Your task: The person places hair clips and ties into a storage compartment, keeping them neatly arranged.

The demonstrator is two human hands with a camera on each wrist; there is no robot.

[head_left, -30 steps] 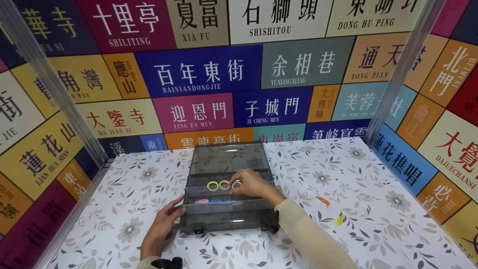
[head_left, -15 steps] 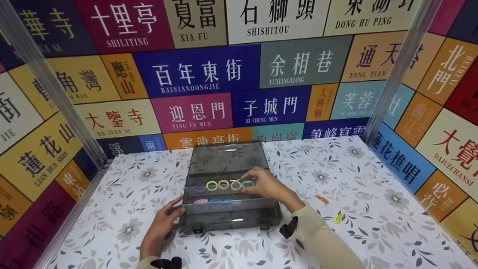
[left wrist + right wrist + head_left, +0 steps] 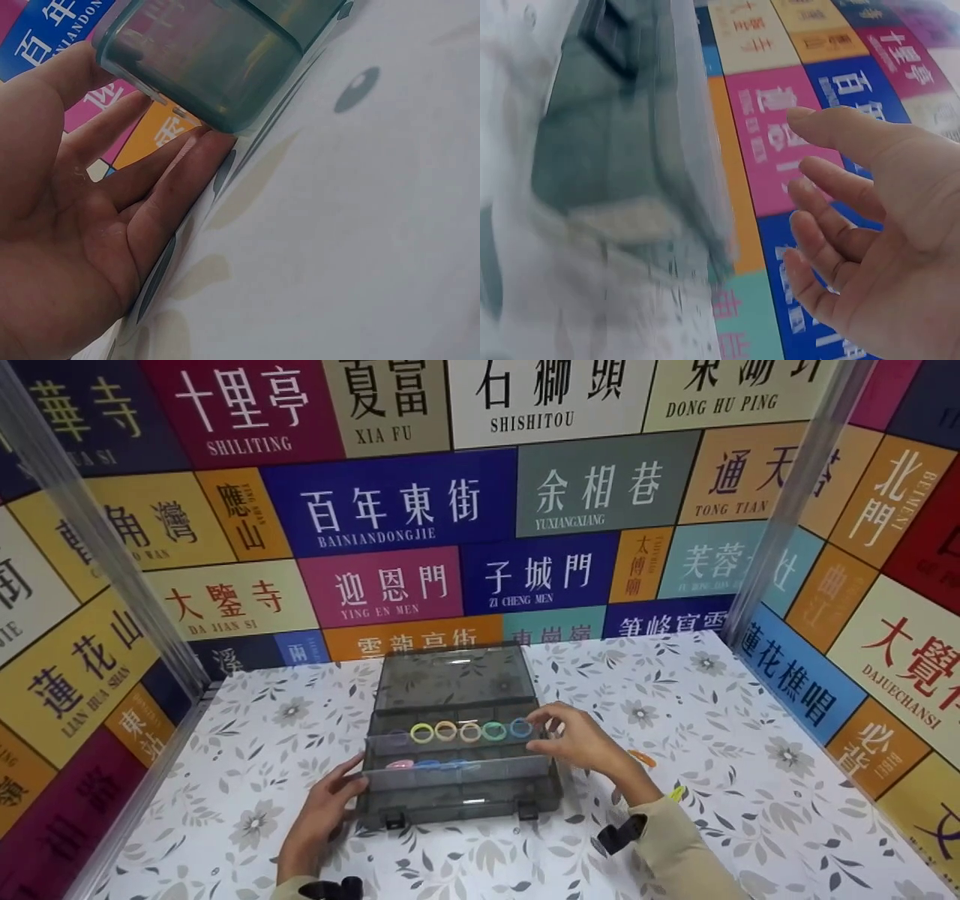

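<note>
Left hand (image 3: 319, 821) flat against the near left corner of the grey compartment box (image 3: 457, 802) at mid-table, fingers straight and close together; inside, a row of coloured rings (image 3: 469, 730); right hand (image 3: 577, 739) just beside the box's right edge, fingers loosely spread, holding nothing; orange clip (image 3: 643, 757) beyond

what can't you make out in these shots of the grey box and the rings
- Head view: the flat coloured pieces in the smoky grey plastic box are blurred by its front wall.
- Head view: the orange clip is half hidden by the right hand.
- Right wrist view: motion blur smears the box; the coloured rings are out of frame.
</note>
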